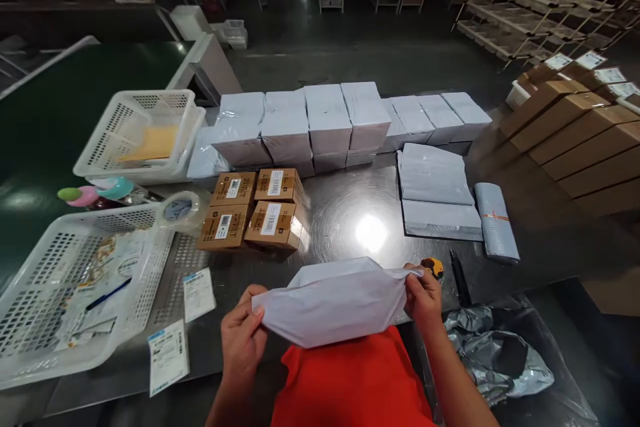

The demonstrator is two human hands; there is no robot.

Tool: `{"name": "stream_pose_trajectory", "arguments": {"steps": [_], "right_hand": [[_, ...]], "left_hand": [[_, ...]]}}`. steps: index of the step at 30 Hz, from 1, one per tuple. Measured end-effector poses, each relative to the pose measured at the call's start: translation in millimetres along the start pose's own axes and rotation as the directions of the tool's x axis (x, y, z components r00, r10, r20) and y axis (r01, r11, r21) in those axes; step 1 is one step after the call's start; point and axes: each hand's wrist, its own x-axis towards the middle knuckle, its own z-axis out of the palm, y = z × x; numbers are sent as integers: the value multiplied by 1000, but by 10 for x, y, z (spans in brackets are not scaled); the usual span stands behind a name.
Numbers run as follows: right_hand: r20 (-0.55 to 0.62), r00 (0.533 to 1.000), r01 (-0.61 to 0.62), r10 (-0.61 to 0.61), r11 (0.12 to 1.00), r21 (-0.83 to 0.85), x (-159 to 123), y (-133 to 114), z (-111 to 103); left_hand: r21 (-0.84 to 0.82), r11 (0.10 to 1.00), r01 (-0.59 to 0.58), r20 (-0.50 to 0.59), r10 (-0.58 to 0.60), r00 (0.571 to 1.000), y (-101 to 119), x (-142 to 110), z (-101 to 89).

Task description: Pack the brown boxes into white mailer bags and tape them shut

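Observation:
A white mailing bag (333,303) is stretched between my two hands over the front edge of the metal table. My left hand (244,330) pinches its left end between thumb and fingers. At the other end, my right hand (423,293) grips the gathered corner. The bag bulges in the middle; what is inside, if anything, is hidden. Just beyond my right hand lie a yellow and black tape measure (433,268) and a black cutter-like tool (460,278). Two printed labels (199,293) (169,355) lie to the left of my left hand.
Small brown boxes (253,210) and a tape roll (183,210) stand left of centre. Wrapped white stacks (325,120) line the back. Flat mailing bags (440,193) and a rolled bundle (496,220) lie right. White baskets (85,293) stand left, brown cartons (575,140) right.

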Motion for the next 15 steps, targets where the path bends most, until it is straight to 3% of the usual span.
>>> {"name": "stream_pose_trajectory", "arguments": {"steps": [8,15], "right_hand": [[26,998,62,-60,996,-65,-40,70,-80],[-170,981,64,-89,987,-148,-57,85,75]], "left_hand": [[59,998,-22,-55,25,998,25,-29,-47],[167,984,-56,-170,85,982,7,14,32]]}}
